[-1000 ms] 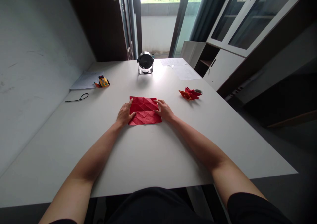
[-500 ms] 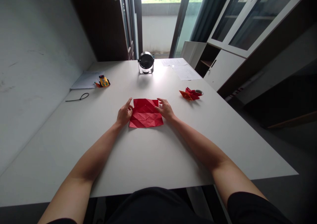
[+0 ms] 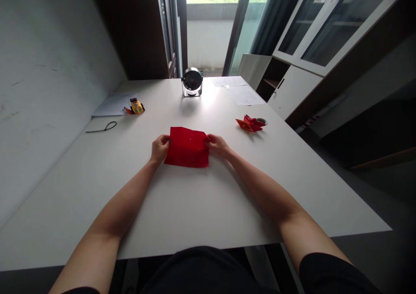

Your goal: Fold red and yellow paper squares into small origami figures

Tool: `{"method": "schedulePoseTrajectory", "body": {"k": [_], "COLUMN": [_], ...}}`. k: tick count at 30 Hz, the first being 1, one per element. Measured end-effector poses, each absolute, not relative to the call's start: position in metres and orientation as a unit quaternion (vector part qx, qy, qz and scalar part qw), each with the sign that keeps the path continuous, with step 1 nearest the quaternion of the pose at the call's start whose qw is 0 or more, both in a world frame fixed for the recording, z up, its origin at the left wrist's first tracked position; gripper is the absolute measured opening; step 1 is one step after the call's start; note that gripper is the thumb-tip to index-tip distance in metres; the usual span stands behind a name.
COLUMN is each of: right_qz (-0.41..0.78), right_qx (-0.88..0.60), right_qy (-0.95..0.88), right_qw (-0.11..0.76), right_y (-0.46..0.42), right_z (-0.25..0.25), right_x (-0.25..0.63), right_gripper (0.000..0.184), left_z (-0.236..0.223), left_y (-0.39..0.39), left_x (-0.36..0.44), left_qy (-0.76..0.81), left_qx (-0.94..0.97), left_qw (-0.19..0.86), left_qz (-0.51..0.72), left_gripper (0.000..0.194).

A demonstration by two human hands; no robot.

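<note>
A creased sheet of red paper (image 3: 187, 149) is held up by its two side edges, facing me above the white table (image 3: 195, 207). Tiny bright points of light show through it. My left hand (image 3: 160, 147) pinches the paper's left edge, thumb and fingers closed together. On the opposite side, my right hand (image 3: 218, 145) grips the right edge, its fingertips partly hidden by the paper. To the right of the paper lie folded red paper pieces (image 3: 255, 122) and an orange diamond-shaped piece (image 3: 243, 125).
A small round black fan (image 3: 192, 80) stands at the back. To the left are a yellow toy (image 3: 136, 106), a black cable tie (image 3: 105, 127) and paper sheets (image 3: 112, 104) by the wall. More printed sheets (image 3: 245, 95) lie at the back right.
Both hands have closed on the red paper's side edges. The sheet has been lifted off the table and shifted slightly left, and it looks darker.
</note>
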State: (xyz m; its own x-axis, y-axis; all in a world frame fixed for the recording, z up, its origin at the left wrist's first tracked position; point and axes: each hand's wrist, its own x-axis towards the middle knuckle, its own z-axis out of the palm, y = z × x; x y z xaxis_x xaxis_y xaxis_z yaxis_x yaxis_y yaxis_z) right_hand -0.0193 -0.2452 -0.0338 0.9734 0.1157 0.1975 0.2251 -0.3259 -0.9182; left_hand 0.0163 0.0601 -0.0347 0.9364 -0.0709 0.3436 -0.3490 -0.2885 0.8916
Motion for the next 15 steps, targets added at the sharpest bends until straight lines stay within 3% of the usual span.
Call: {"method": "schedulePoseTrajectory", "body": {"k": [6, 15], "right_qz": [-0.117, -0.107], "right_qx": [-0.810, -0.834], "right_qy": [-0.119, -0.153], "right_qw": [0.562, 0.519], "right_y": [-0.2468, -0.2513], "right_z": [-0.0358, -0.0374], "right_x": [-0.0158, -0.0174], "right_gripper": [0.018, 0.036], "left_z": [-0.0324, -0.0255], "left_y": [0.0603, 0.0598], "left_x": [0.0189, 0.0118], "left_qy": [-0.134, -0.157], "left_qx": [0.762, 0.851], "left_qw": [0.629, 0.495], "left_qz": [0.076, 0.076], "left_gripper": [0.017, 0.028]}}
